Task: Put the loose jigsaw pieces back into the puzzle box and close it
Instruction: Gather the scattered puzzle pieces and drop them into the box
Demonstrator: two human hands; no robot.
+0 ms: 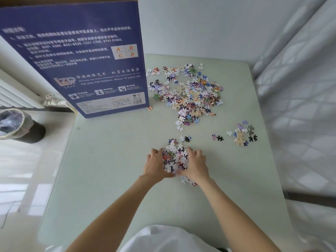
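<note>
Hands worked together at the near middle of the pale table (112, 160): the left hand (154, 165) and the right hand (195, 165) were cupped toward each other, palms inward and fingers loosely curled, pressing a small heap of jigsaw pieces (174, 157) between them. A few strays lay just under the right wrist.

Most of the loose pieces remained in a big scatter (189, 91) at the far centre, with a smaller cluster (241, 133) to the right and a few singles between. The puzzle box (76, 59), dark blue, stood on edge at the far left of the table, well apart from the hands; its brown cardboard inside showed at the top, so it looked open.

The pieces seemed thin, light and stiff, and likely to slip out of a loose grasp, so scooping from both sides with the hands closed underneath would suit better than pinching. The box looked like light card, best held by its side walls.

Its panel carried Chinese instructions, too blurred to read in full, with "A", "B", "C", "D" in a square, codes ending "D761-D1000", an "LZP" logo, "Net size 700*500mm" and "About 14 years old".
</note>
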